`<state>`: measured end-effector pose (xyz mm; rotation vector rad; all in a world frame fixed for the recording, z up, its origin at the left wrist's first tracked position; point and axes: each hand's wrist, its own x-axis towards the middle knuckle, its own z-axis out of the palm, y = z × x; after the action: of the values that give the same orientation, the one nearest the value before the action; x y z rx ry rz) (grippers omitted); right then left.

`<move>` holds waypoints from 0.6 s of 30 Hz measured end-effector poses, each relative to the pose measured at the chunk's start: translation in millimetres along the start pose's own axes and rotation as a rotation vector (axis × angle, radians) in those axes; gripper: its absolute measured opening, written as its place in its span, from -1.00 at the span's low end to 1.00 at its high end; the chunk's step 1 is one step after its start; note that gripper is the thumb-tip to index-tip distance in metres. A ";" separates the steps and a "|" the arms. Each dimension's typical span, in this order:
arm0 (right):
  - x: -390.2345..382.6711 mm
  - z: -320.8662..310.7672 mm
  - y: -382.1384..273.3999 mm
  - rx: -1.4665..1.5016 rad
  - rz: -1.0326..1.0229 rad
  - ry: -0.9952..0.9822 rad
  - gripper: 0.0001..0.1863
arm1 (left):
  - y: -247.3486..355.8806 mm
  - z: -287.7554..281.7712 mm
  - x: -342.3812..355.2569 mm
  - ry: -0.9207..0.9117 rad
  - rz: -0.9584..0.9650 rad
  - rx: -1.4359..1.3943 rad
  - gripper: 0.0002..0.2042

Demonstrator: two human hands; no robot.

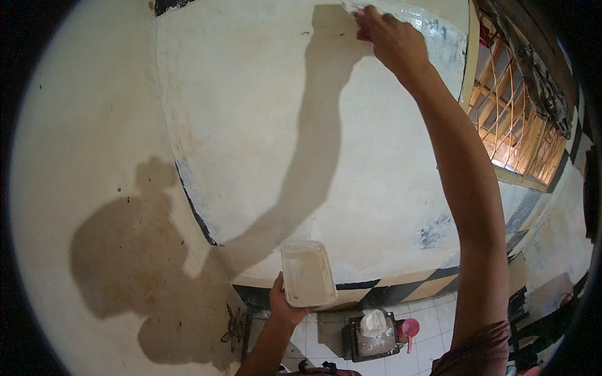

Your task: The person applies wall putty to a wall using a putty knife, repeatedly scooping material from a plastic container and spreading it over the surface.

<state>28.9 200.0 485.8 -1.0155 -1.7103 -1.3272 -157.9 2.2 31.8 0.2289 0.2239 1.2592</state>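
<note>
My right hand [398, 44] is raised high against the wall, its fingers closed round a small reddish-pink applicator [362, 25]. Its exact kind is unclear, as the fingers cover most of it. Beside that hand a wet, glossy white streak [417, 24] shows on the pale wall [251, 125]. Lower down, my left hand [285, 304] grips a shallow rectangular plastic container [309, 274] by its lower left corner. Whitish material coats the inside of the container.
A barred window [517, 113] with dark cloth hanging over it is at the right. Below, a low dark stand [376, 344] on the tiled floor carries a white bag [373, 323], with a pink dipper [411, 327] beside it. A checkered border [401, 287] runs along the wall's lower part.
</note>
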 end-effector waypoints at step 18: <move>-46.4 39.9 9.6 0.141 0.047 -0.177 -0.62 | 2.1 -22.1 -5.0 -0.109 -0.015 -0.038 -0.47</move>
<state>53.9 233.6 440.1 -1.1113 -1.8706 -1.0967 -167.7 -0.9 11.6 0.2622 0.1074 1.2314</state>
